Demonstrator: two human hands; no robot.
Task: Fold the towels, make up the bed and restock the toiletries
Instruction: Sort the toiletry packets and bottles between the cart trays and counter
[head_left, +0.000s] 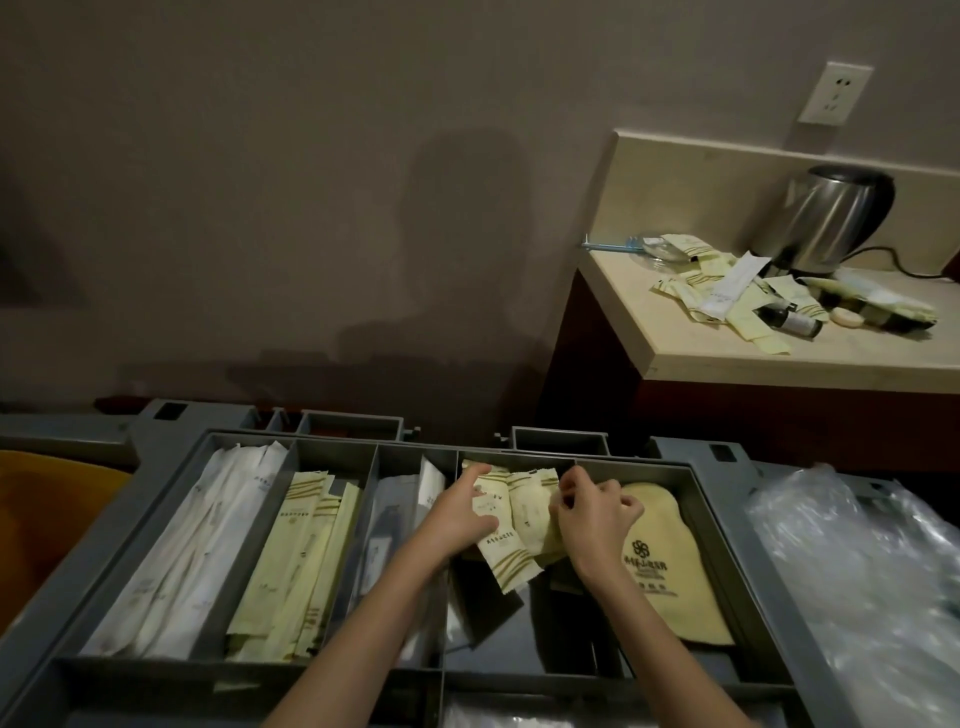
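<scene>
Step in hand: restocking the toiletries, as I judge it; both hands work in the grey cart tray (727, 499), in the fourth compartment counted from the left.

Task's thing: the pale yellow sachets (524, 512), a small bunch with striped ends; they lie in that compartment, partly lifted between the two hands.

Long axis: the sachets run about from 12 o'clock to 6 o'clock, a little tilted; the lowest one points its striped end toward 5 o'clock.

Left hand (460, 514): it is at 9 o'clock of the bunch, fingers curled over the left sachets, thumb up near their top edge; it grips them.

Right hand (597, 512): it is at 3 o'clock of the bunch, fingers bent and pinched together at the right edge of the sachets; I cannot tell whether it truly holds one or only touches.

Nearer hand: both touch the bunch; the left one has more of it under the fingers.

Neighbours: a yellow cloth bag (670, 561) with a dark logo lies in the compartment at 3 o'clock, just beside the right wrist; long sachets (301, 561) are two compartments away at 9 o'clock.

Destination, my guess: the counter (727, 358) at 2 o'clock, well apart, where loose packets (737, 296) lie scattered in front of a kettle (831, 223).

Next move calls for: lifting the bunch straight up before turning toward 2 o'clock, so the ends clear the dividers.
</scene>
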